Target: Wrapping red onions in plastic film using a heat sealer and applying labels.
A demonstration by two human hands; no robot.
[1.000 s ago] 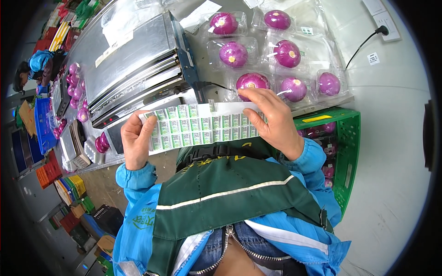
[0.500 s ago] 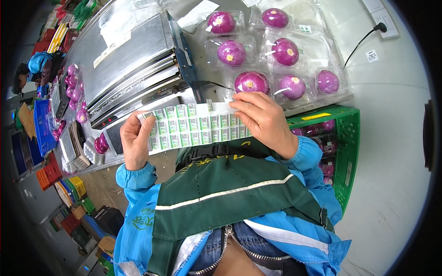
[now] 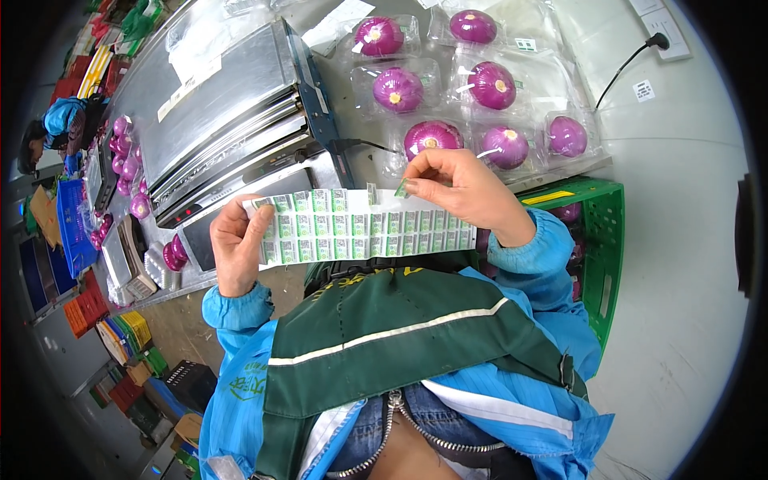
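My left hand (image 3: pixel 238 244) grips the left end of a white sheet of small green-and-white labels (image 3: pixel 352 236), thumb on top. The sheet is held out flat in front of my apron, with bare backing along part of its top row. A lone label (image 3: pixel 371 193) stands up at the sheet's top edge. My right hand (image 3: pixel 468 192) pinches a small label (image 3: pixel 402 190) between thumb and forefinger, just above the sheet's bare strip. Beyond that hand, a red onion (image 3: pixel 433 139) sits in clear plastic packaging, among several others like the onion (image 3: pixel 505 147) beside it.
A metal wrapping machine (image 3: pixel 224 104) fills the table's left part, its black cable (image 3: pixel 364 146) running toward the onions. A green crate (image 3: pixel 604 264) holding onions stands at my right. Loose onions (image 3: pixel 124 164) lie at the far left. A plug (image 3: pixel 658 41) sits in the wall socket.
My right hand has lifted off the sheet's top right and turned, now with a small label in its fingertips. More of the sheet's right end shows. My left hand keeps its hold.
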